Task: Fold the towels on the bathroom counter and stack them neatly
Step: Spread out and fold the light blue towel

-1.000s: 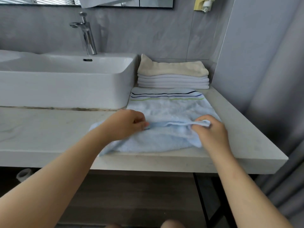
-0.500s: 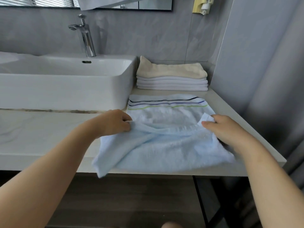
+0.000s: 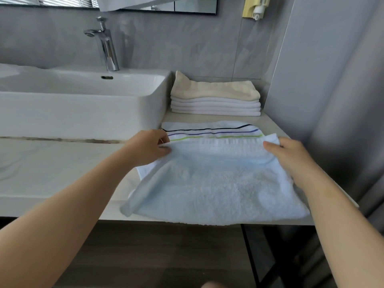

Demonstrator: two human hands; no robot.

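Head view looks down over two bare forearms reaching forward across the front edge of the bench. Nearest lies the light blue towel, folded over on itself, with its near edge drooping slightly past the bench front and its left corner rolled under. Its long axis runs left to right, parallel to the bench edge, and the folded-over top edge faces away toward the wall. That edge stops just short of three thin stripes, black, blue and green, on the lower layer, which stay uncovered at the far end.

Each hand holds one far corner of the upper layer. The left hand is curled, knuckles up, with fingers and thumb pinched closed on the left corner. The right hand lies flatter, palm down, thumb pointing inward along the edge, its fingers closed on the right corner, which sticks up a little behind the thumb.

Beyond the towel, near the wall, sits a stack of folded towels, white ones below and a cream one on top. A white sink stands to the left, with a chrome tap behind it.
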